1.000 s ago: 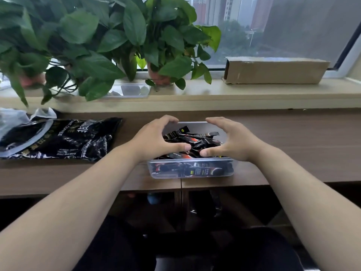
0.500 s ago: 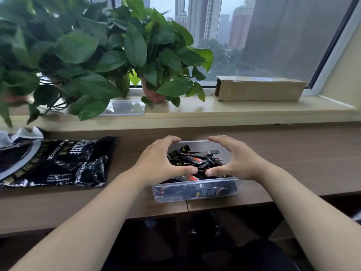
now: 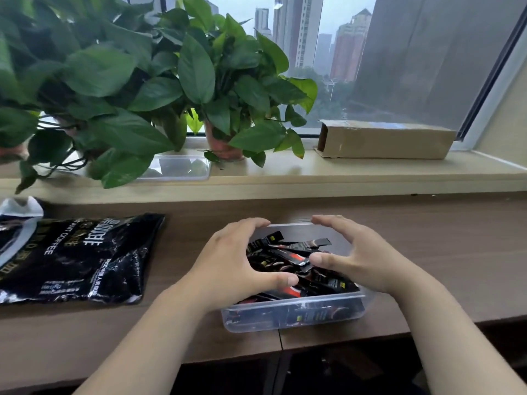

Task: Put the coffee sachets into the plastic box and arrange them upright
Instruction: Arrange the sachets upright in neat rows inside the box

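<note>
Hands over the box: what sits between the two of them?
In the head view, a jumbled heap of black coffee sachets in the clear plastic box lies between the left hand and right hand.

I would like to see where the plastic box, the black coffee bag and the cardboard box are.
plastic box (image 3: pixel 293 316): head view, on its clear front wall.
black coffee bag (image 3: pixel 77 258): head view, on the middle of its printed face.
cardboard box (image 3: pixel 385 141): head view, on its long front side.
</note>
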`<state>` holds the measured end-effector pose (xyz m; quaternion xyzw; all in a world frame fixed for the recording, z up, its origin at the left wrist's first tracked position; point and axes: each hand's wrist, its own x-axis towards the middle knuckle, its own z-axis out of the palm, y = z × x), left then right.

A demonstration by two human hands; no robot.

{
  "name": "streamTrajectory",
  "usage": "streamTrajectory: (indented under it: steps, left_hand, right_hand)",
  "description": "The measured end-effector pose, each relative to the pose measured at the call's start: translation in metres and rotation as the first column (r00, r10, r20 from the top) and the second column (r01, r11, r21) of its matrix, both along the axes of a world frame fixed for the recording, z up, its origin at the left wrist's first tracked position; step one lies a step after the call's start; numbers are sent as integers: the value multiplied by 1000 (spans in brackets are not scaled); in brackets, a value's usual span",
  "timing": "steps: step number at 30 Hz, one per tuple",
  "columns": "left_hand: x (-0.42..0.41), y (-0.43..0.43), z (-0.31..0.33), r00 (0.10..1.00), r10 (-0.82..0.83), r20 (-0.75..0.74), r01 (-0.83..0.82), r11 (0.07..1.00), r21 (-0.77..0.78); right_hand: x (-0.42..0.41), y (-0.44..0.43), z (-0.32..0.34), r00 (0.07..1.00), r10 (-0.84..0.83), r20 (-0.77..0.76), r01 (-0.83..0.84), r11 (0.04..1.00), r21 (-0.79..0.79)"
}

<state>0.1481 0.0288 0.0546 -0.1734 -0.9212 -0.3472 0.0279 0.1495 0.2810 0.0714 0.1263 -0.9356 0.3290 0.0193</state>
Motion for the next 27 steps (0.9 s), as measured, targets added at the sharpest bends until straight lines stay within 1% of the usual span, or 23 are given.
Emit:
streamTrajectory:
  steps: [5,8,10,12,13,14,15,16,17,18,19,20,22,24,27]
  left_hand:
    - [2,-1,3,1000,-17,-3,17,1000,-2]
    - [-1,-4,9,998,-63,7,64,994,-87]
    - [-5,-8,16,995,-93,33,97,981,-170]
    - [-8,-17,23,992,-112,63,123,968,-218]
    - [-9,-22,27,992,-109,59,120,967,-225]
    - [-10,-28,29,995,-91,35,96,972,-216]
    - [-11,-34,28,998,-57,-24,51,981,-186]
    - [-13,-38,25,994,-5,-106,-8,993,-119]
    - [-14,-41,21,983,67,-170,-70,998,-9]
    - [-15,-44,16,969,147,-198,-126,985,115]
    - [-16,-46,12,959,213,-185,-174,963,204]
    - [-17,-46,8,957,249,-147,-209,947,242]
    - [-19,-46,3,971,232,-66,-214,956,201]
    - [-18,-45,-1,982,187,-14,-182,971,154]
    - [-16,-48,-6,986,165,-9,-161,972,169]
  right_hand:
    - [-4,-2,5,1000,9,0,-9,1000,13]
    - [-8,-4,17,998,-23,66,20,998,58]
    - [-9,-7,29,994,-45,103,31,991,132]
    - [-9,-13,38,997,-47,68,29,970,242]
    - [-7,-17,41,999,-41,34,30,963,267]
    - [-6,-23,44,1000,-31,5,29,965,259]
    - [-5,-29,44,1000,-11,-10,13,972,236]
    - [-5,-34,42,1000,8,-7,-6,975,223]
    - [-6,-38,39,1000,18,9,-20,974,224]
    - [-8,-40,34,999,24,27,-29,973,228]
    - [-11,-41,27,999,28,40,-37,972,234]
    - [-13,-43,22,998,35,50,-46,970,238]
    - [-15,-50,17,997,56,56,-68,968,240]
    - [-14,-59,19,993,78,86,-100,948,302]
    - [-13,-68,24,991,107,86,-131,922,366]
